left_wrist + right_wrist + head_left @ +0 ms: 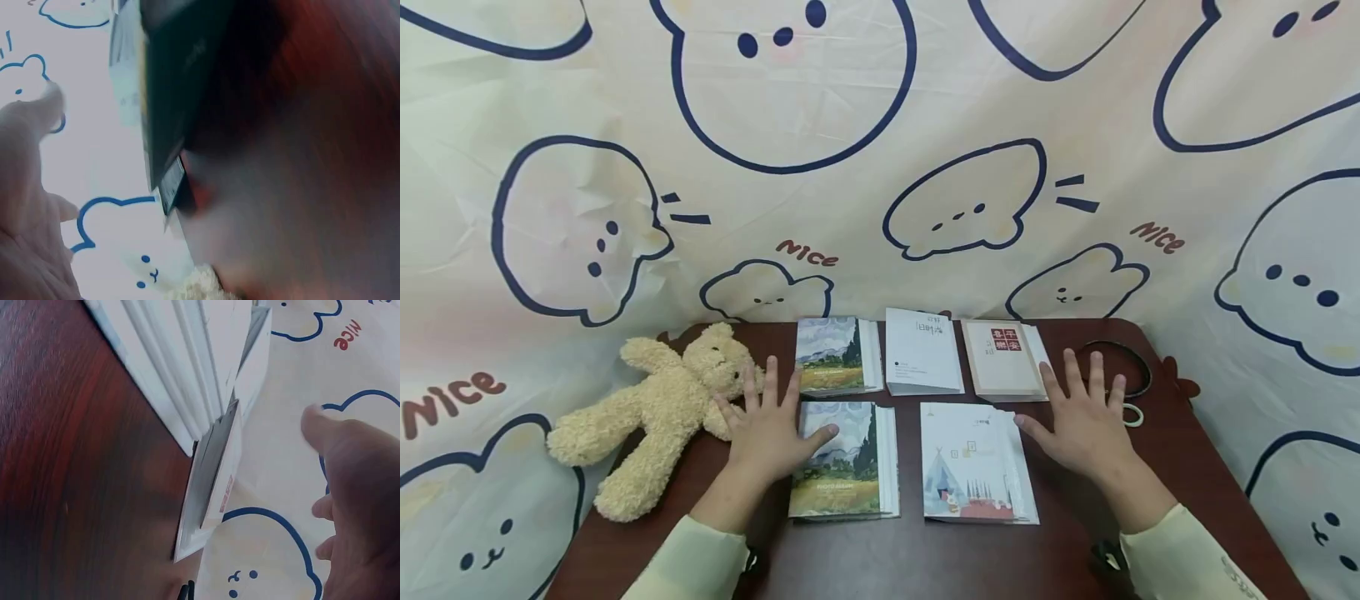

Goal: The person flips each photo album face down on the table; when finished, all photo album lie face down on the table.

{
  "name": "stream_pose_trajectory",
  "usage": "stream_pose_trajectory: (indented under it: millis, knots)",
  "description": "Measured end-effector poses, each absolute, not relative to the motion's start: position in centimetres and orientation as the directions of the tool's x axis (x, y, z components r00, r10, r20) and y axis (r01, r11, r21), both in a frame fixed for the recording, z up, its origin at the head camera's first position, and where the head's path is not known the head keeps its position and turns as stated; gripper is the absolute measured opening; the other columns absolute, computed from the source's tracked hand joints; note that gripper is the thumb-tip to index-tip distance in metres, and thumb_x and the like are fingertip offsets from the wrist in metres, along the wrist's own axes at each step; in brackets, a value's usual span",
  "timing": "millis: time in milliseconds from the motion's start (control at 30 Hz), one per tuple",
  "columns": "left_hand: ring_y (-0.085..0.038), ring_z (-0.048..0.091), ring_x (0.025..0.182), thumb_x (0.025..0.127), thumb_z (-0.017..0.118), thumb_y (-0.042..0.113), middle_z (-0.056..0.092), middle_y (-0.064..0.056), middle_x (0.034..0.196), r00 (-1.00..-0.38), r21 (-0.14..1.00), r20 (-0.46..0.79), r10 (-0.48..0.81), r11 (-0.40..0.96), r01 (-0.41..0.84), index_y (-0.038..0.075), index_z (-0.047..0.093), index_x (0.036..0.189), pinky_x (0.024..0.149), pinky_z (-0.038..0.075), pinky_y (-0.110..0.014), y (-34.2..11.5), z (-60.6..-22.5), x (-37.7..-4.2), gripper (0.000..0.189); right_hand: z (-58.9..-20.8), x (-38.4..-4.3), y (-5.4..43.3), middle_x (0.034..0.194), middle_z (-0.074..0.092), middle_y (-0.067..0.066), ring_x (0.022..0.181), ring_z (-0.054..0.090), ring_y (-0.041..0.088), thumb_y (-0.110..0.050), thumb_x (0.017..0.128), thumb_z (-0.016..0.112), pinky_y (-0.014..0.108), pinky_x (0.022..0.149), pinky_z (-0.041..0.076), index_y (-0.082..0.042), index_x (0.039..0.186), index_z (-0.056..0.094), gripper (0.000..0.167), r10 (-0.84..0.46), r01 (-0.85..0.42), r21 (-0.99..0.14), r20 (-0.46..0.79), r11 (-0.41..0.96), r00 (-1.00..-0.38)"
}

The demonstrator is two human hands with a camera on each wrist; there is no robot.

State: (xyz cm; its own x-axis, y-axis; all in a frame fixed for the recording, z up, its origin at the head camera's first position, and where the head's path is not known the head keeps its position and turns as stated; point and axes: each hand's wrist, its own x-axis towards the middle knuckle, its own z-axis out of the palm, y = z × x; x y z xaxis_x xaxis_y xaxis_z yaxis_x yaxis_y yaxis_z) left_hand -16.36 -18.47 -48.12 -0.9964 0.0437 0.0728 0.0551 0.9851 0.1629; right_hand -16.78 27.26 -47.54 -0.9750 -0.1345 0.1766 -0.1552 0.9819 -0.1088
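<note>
My left hand (766,446) is spread flat with fingers straight, beside the front photo album with a landscape cover (835,479); its thumb overlaps that cover in the head view. In the left wrist view the album's dark green side (172,94) appears, blurred. On the other side, my right hand (1086,429) is spread too, its thumb at the edge of the tent-picture album (962,467). That album's thick white pages (178,362) show in the right wrist view. Behind stand another landscape album (827,354), a white album (921,354) and a beige album with red characters (1003,358).
A cream teddy bear (673,408) lies on the left of the brown table (850,558), close to my left fingers. Past my right hand are a black ring (1144,371) and a small pale ring (1133,423). A cartoon-print cloth (850,208) hangs behind the table.
</note>
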Motion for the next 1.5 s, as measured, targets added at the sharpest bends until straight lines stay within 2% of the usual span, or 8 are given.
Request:
stream_pose_trajectory:
  millis: [133,233,467,700,900,1233,1333,1500]
  knots:
    - [-0.040,-0.024,0.154,0.086,0.070,0.070,-0.007,-0.017,0.173,-0.998,0.216,0.030,0.058,0.974,0.063,0.015,0.027,0.166,0.113,-0.008,-0.079,-17.9,-48.8,-16.0,0.107,-47.7,-16.2,27.2,0.166,0.015,0.033,0.154,-0.004,0.054,-0.046,0.091,0.075,0.074,0.118,0.003,0.000,0.159,0.036,0.091,-0.146,-0.168,-0.139,0.154,0.976,-0.977]
    - [-0.043,-0.016,0.156,0.088,0.074,0.059,0.000,-0.020,0.173,-0.997,0.287,0.018,0.073,0.955,0.075,0.011,0.034,0.163,0.116,-0.003,-0.076,-17.3,-49.1,-15.6,0.098,-48.0,-15.7,27.0,0.163,0.024,0.034,0.150,0.015,0.057,-0.040,0.090,0.078,0.075,0.115,0.022,0.001,0.158,0.039,0.088,-0.149,-0.170,-0.146,0.145,0.975,-0.978]
    - [-0.048,0.006,0.156,0.091,0.076,0.047,0.021,-0.024,0.168,-0.992,0.470,0.016,0.121,0.875,0.115,0.010,0.042,0.159,0.118,0.021,-0.071,-15.5,-49.0,-15.0,0.085,-48.9,-14.9,26.6,0.157,0.036,0.034,0.143,0.033,0.054,-0.037,0.090,0.078,0.072,0.106,0.038,0.002,0.154,0.044,0.083,-0.153,-0.180,-0.226,0.132,0.957,-0.979]
    - [-0.046,0.020,0.154,0.093,0.077,0.036,0.029,-0.021,0.166,-0.991,0.615,0.028,0.129,0.779,0.119,0.011,0.046,0.157,0.110,0.036,-0.071,-13.9,-49.5,-14.9,0.075,-49.8,-14.2,26.1,0.157,0.038,0.031,0.141,0.036,0.054,-0.035,0.092,0.076,0.071,0.107,0.039,0.002,0.155,0.043,0.080,-0.157,-0.173,-0.328,0.075,0.929,-0.985]
    - [-0.045,0.037,0.146,0.095,0.075,0.031,0.037,-0.018,0.162,-0.990,0.698,0.041,0.133,0.706,0.124,0.011,0.050,0.154,0.107,0.041,-0.068,-12.3,-49.7,-14.7,0.067,-50.0,-14.0,25.6,0.156,0.041,0.030,0.141,0.038,0.053,-0.036,0.093,0.076,0.071,0.107,0.039,-0.002,0.155,0.044,0.078,-0.165,-0.163,-0.385,0.027,0.908,-0.986]
    - [-0.038,0.063,0.116,0.098,0.072,0.031,0.045,-0.020,0.155,-0.979,0.808,0.010,0.206,0.575,0.129,0.010,0.049,0.153,0.093,0.054,-0.057,-9.8,-50.2,-14.4,0.063,-50.2,-13.6,24.7,0.155,0.045,0.026,0.141,0.042,0.049,-0.036,0.094,0.077,0.070,0.107,0.040,-0.005,0.155,0.047,0.075,-0.189,-0.163,-0.422,-0.020,0.892,-0.982]
    - [-0.033,0.066,0.104,0.098,0.071,0.031,0.047,-0.019,0.152,-0.977,0.830,-0.006,0.213,0.546,0.113,0.010,0.048,0.154,0.084,0.056,-0.051,-9.3,-50.4,-14.3,0.064,-50.1,-13.6,24.5,0.154,0.046,0.025,0.140,0.042,0.049,-0.036,0.093,0.077,0.070,0.107,0.039,-0.005,0.154,0.047,0.074,-0.194,-0.163,-0.437,-0.026,0.885,-0.981]
    - [-0.026,0.065,0.100,0.099,0.070,0.032,0.050,-0.018,0.148,-0.974,0.857,-0.047,0.220,0.510,0.074,0.011,0.047,0.155,0.080,0.055,-0.044,-8.5,-50.8,-14.1,0.064,-50.3,-13.4,24.2,0.153,0.048,0.026,0.138,0.044,0.049,-0.035,0.093,0.077,0.069,0.106,0.041,-0.004,0.153,0.049,0.073,-0.210,-0.178,-0.452,-0.020,0.874,-0.978]
